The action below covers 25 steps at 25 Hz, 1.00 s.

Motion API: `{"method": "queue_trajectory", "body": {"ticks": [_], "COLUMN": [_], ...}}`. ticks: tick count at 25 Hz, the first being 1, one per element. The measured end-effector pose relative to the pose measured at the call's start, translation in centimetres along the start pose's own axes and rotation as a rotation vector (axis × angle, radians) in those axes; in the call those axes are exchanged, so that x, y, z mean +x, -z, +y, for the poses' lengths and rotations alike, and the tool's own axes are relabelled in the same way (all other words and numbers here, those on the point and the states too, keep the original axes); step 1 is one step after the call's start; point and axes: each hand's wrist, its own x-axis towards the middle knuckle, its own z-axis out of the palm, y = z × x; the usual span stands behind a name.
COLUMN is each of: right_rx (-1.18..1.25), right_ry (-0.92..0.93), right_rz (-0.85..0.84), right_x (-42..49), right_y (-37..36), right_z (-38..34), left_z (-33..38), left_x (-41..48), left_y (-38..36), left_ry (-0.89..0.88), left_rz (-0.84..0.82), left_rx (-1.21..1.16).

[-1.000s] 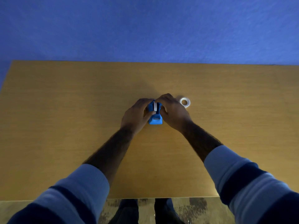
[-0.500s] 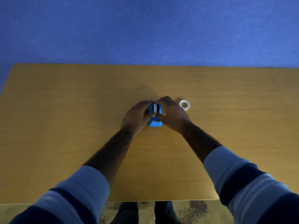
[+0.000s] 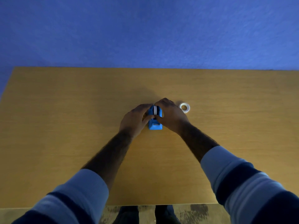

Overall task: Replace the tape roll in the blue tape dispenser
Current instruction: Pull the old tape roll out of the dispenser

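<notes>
The blue tape dispenser [image 3: 155, 125] stands on the wooden table [image 3: 64, 126], its cutter end toward me. A white tape roll [image 3: 155, 110] sits upright in its slot. My left hand [image 3: 135, 121] clasps the dispenser's left side, thumb reaching to the middle. My right hand [image 3: 170, 116] clasps its right side, fingers curled over the far end and thumb meeting the left thumb at the roll's front. A second white tape roll [image 3: 185, 107] lies flat on the table just right of my right hand, apart from it.
A blue wall [image 3: 145, 29] rises behind the table's far edge. The table's near edge runs just above my sleeves, with patterned floor [image 3: 191, 212] and my feet below it.
Both hands stay on the dispenser. My thumbs have shifted toward the middle, over the front of the roll. The loose roll has not moved.
</notes>
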Motion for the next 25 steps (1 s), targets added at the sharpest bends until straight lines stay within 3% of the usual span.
{"method": "queue_trajectory", "body": {"ticks": [12,25], "right_rx": [-0.052,0.131], "right_ry": [0.030,-0.013], "right_rz": [0.009,0.049], "right_x": [0.2,0.9], "right_y": [0.4,2.2], "right_z": [0.2,-0.4], "left_z": [0.7,1.6], "left_x": [0.6,1.3], "left_y": [0.9,1.5], "left_ry": [-0.034,-0.002], "left_rz": [0.000,0.026], "left_rx": [-0.013,-0.123]}}
